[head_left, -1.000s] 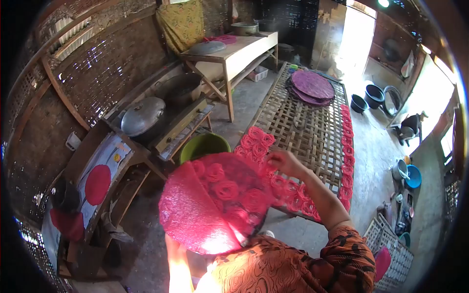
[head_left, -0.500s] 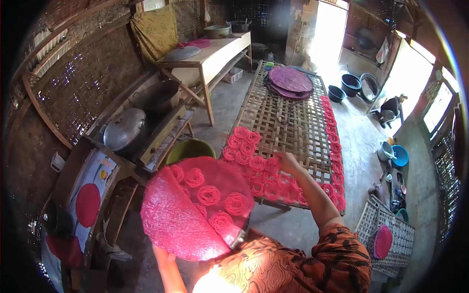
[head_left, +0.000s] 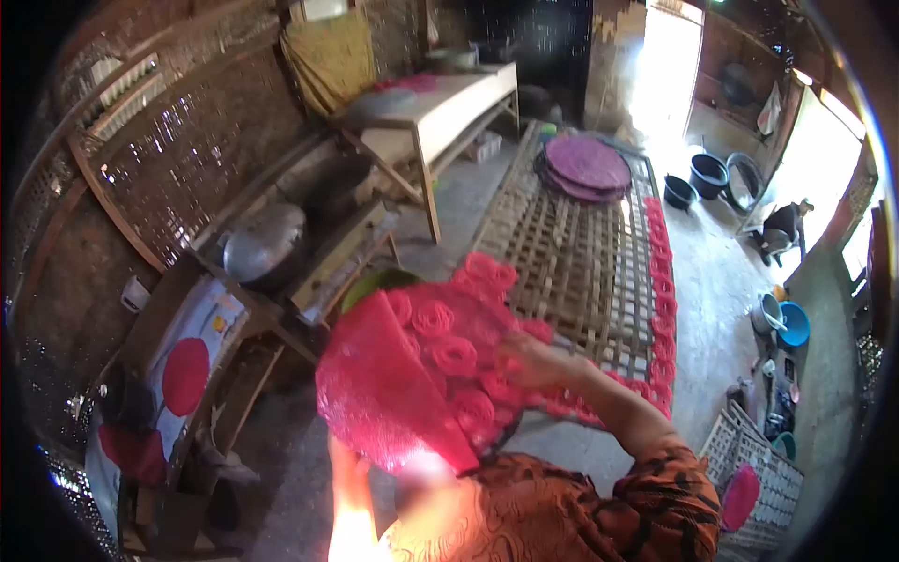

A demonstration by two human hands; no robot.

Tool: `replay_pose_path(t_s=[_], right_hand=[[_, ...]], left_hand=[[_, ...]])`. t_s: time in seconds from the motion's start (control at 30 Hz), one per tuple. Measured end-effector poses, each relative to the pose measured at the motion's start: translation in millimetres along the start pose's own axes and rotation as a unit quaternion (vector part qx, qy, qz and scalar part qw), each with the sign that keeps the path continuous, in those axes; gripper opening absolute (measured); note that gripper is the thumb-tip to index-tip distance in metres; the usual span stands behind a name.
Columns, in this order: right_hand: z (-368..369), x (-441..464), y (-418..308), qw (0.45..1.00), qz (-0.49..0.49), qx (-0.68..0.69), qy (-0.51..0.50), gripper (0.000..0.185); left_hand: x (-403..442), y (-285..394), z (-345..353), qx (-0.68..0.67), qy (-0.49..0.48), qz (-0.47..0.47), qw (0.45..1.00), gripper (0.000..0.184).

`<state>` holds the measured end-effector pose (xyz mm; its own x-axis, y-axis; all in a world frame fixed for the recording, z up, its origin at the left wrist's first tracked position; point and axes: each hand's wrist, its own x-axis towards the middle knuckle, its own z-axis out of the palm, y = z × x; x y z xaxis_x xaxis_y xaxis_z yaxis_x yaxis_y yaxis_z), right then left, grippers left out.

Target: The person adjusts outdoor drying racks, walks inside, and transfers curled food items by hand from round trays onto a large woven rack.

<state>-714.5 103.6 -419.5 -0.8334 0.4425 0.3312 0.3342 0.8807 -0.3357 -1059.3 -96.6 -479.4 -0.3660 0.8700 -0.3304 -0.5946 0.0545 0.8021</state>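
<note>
A round pink tray (head_left: 384, 393), its left part covered by a folded glossy pink sheet, carries several pink coiled rings. My left hand (head_left: 346, 459) supports it from below at the near left edge, its fingers mostly hidden. My right hand (head_left: 529, 361) is over the tray's right side, fingers bent together near the coils; blur hides whether anything is between them. Beyond it, a woven bamboo rack (head_left: 562, 272) bears rows of pink coils (head_left: 661, 281) along its right and near edges, with purple round discs (head_left: 588, 167) stacked at its far end.
A green basin (head_left: 375, 284) stands behind the tray. Left are a lidded pot (head_left: 265, 242) and a low table with a pink disc (head_left: 185, 377). A wooden table (head_left: 449, 94) stands farther back. At right are dark tubs (head_left: 709, 176), a blue basin (head_left: 794, 324) and a seated person (head_left: 785, 232).
My right hand has come back from the rack's near edge to the tray's right side. The view has shifted, and the tray sits slightly farther right in it.
</note>
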Motion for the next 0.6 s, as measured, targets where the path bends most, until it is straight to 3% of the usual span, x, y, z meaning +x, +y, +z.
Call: replay_pose_path(t_s=[0.03,0.07,0.1,0.17,0.2,0.27,0.3,0.4,0.43,0.5,0.57,0.6], right_hand=[[-10,-9,1,0.990,0.048,0.134,-0.023,0.023],[-20,-19,4,0.958,0.099,0.264,-0.048,0.021],[-24,-27,16,0.962,0.098,0.251,-0.045,0.021],[-29,-43,28,0.879,0.242,0.402,0.086,0.014],[-47,-54,32,0.865,0.242,0.423,0.121,0.013],[-66,-69,41,0.858,0.325,0.373,0.137,0.014],[-60,-81,60,0.857,0.331,0.368,0.141,0.015],[-46,-95,89,0.853,0.347,0.360,0.150,0.018],[-38,-102,88,0.859,0.340,0.347,0.162,0.020],[-1,-118,109,0.855,0.346,0.349,0.164,0.022],[4,-117,117,0.861,0.332,0.340,0.178,0.023],[5,-117,111,0.901,0.349,0.223,0.127,0.025]], left_hand=[[6,-3,10,0.006,-0.010,0.013,1.000,0.030],[22,-15,25,-0.026,0.098,0.060,0.993,0.031],[3,3,43,-0.057,0.034,0.029,0.997,0.032],[-7,14,38,-0.052,-0.027,0.032,0.998,0.033],[-5,16,21,-0.053,-0.070,0.026,0.996,0.033],[-17,16,36,-0.060,0.022,0.070,0.996,0.034],[-19,15,58,-0.043,0.183,0.129,0.974,0.032],[-42,16,56,0.015,0.150,0.122,0.981,0.041],[-48,10,53,0.160,0.092,0.255,0.949,0.049],[-44,5,42,0.294,0.020,0.386,0.874,0.057],[-34,5,25,0.204,0.024,0.310,0.928,0.072],[-32,6,25,0.173,0.025,0.287,0.942,0.077]])
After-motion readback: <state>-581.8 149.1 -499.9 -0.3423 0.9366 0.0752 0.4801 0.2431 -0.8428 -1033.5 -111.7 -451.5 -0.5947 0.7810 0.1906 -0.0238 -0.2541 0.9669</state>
